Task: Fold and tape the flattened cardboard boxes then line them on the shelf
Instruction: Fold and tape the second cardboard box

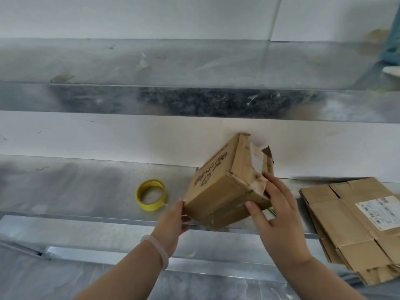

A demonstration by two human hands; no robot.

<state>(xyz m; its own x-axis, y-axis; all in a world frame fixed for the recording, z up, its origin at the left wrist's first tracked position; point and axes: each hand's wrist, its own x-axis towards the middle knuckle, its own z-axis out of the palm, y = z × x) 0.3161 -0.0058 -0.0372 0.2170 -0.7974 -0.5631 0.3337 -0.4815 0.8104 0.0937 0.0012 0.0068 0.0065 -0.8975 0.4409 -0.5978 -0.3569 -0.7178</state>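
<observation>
Where both forearms reach forward, the left hand (173,217) grips the lower left edge of the assembled brown cardboard box (225,182). The right hand (279,215) clasps its taped end, holding it tilted over the grey metal shelf (75,187). A yellow tape roll (151,194) lies to its left, a stack of flattened brown cardboard boxes (355,226) to its right.

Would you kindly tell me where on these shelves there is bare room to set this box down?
Widest bare metal: the lower shelf left of the tape roll. The upper shelf is mostly bare. Only a narrow gap lies between the folded box and the flattened stack; crowded there.
</observation>
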